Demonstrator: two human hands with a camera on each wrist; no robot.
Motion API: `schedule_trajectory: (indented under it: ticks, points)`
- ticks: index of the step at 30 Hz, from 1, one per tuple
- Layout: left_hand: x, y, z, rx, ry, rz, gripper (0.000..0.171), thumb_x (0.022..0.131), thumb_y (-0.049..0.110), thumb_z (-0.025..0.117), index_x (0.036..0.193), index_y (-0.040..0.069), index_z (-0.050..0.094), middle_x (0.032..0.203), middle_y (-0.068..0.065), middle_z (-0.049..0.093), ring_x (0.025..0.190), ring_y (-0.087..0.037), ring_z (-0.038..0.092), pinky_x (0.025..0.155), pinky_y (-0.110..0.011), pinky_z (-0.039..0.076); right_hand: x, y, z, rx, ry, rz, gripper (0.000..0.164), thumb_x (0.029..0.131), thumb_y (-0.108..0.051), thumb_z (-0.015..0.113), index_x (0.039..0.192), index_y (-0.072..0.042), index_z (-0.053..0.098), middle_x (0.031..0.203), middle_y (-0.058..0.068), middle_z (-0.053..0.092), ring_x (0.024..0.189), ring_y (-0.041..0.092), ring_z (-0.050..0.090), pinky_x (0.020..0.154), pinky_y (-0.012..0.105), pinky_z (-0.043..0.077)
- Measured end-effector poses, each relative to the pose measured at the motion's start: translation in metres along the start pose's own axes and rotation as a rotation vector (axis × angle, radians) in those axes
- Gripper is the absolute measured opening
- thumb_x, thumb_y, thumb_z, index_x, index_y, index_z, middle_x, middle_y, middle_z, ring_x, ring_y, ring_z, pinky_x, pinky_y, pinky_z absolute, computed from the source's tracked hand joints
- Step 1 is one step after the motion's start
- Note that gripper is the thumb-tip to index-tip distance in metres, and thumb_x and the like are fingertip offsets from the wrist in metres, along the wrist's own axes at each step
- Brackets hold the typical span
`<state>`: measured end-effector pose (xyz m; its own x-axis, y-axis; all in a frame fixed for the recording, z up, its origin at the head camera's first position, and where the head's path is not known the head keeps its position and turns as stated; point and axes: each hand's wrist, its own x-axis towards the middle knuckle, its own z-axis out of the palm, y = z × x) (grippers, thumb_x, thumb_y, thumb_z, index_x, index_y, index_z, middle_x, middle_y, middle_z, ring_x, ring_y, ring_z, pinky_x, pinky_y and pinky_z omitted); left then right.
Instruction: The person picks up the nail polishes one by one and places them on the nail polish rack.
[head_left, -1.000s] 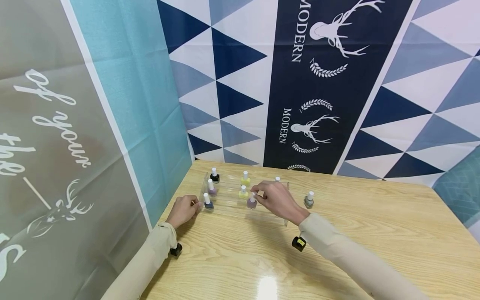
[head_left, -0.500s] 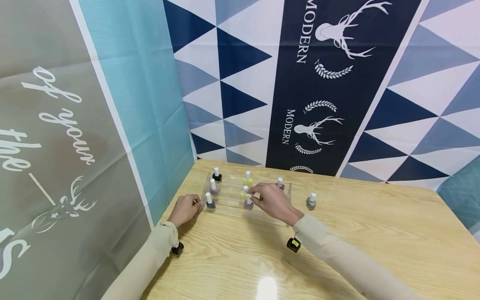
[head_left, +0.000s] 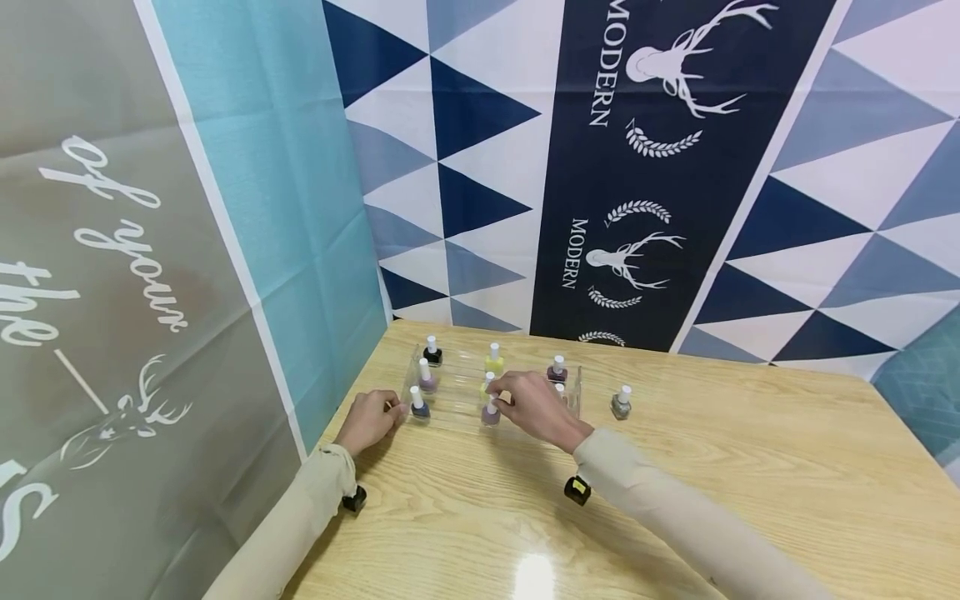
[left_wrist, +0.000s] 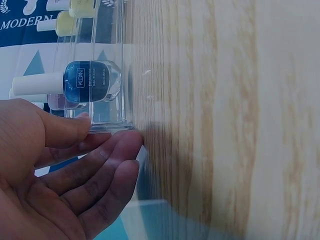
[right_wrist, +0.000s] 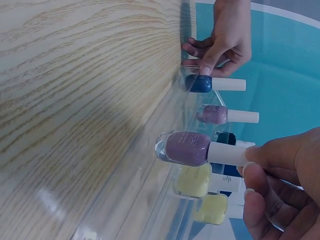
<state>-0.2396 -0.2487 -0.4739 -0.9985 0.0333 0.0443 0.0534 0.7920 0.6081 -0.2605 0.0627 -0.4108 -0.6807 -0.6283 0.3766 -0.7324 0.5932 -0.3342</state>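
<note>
My right hand [head_left: 534, 408] pinches the white cap of a mauve nail polish bottle [right_wrist: 187, 148] between thumb and fingertips, at the front tier of a clear stepped rack [left_wrist: 120, 30]. Whether its base touches the tier, I cannot tell. My left hand [head_left: 371, 421] grips the rack's left end between thumb and fingers, beside a dark blue nail polish bottle [left_wrist: 92, 81] on the front tier. Behind that stand a lilac bottle [head_left: 427, 382] and a black bottle [head_left: 432, 357]. Two yellow bottles stand mid-rack, the rear yellow bottle [head_left: 493, 364] plain, the nearer yellow bottle [right_wrist: 194, 180] partly hidden by my right hand in the head view.
A dark maroon bottle [head_left: 557, 372] stands at the rack's back right; another white cap [head_left: 559, 389] shows below it. To the right of the rack, a grey glitter bottle [head_left: 621, 405] stands on the wooden table [head_left: 480, 517]. Patterned cloth [head_left: 480, 167] hangs behind.
My right hand has moved slightly left along the front tier with the mauve bottle, uncovering more of the bottles at the rack's right. My left hand stays at the rack's end.
</note>
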Motion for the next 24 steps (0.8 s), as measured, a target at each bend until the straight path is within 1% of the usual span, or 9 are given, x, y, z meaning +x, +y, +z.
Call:
schedule_trajectory:
  ticks: [7, 12, 20, 24]
  points:
    - [0.000, 0.000, 0.001, 0.008, 0.007, 0.014, 0.025, 0.102, 0.017, 0.067, 0.078, 0.010, 0.070, 0.058, 0.000, 0.062, 0.049, -0.014, 0.054, 0.049, -0.029, 0.040, 0.000, 0.001, 0.005, -0.005, 0.018, -0.013, 0.013, 0.088, -0.005, 0.081, 0.100, -0.007, 0.080, 0.096, 0.004, 0.077, 0.070, 0.008, 0.068, 0.061, 0.023, 0.053]
    - [0.000, 0.000, 0.002, 0.006, 0.008, 0.002, 0.026, 0.102, 0.017, 0.066, 0.077, 0.011, 0.069, 0.058, 0.000, 0.062, 0.049, -0.014, 0.054, 0.048, -0.030, 0.041, 0.001, 0.001, 0.008, -0.022, 0.000, -0.011, 0.012, 0.089, -0.006, 0.080, 0.101, -0.010, 0.080, 0.097, 0.003, 0.077, 0.075, 0.009, 0.069, 0.062, 0.024, 0.053]
    - [0.001, -0.002, 0.002, 0.007, 0.015, 0.018, 0.026, 0.102, 0.017, 0.067, 0.077, 0.010, 0.069, 0.056, 0.000, 0.061, 0.047, -0.015, 0.053, 0.048, -0.030, 0.040, 0.002, 0.002, 0.010, -0.012, -0.012, 0.016, 0.012, 0.090, -0.006, 0.079, 0.103, -0.008, 0.080, 0.100, 0.004, 0.077, 0.076, 0.011, 0.070, 0.062, 0.024, 0.052]
    - [0.001, -0.002, 0.002, 0.001, 0.009, 0.016, 0.027, 0.102, 0.018, 0.066, 0.077, 0.011, 0.069, 0.056, 0.000, 0.061, 0.047, -0.015, 0.053, 0.048, -0.030, 0.040, 0.002, 0.002, 0.012, -0.015, -0.011, 0.014, 0.013, 0.091, -0.008, 0.079, 0.104, -0.007, 0.080, 0.099, 0.003, 0.078, 0.077, 0.011, 0.070, 0.061, 0.023, 0.051]
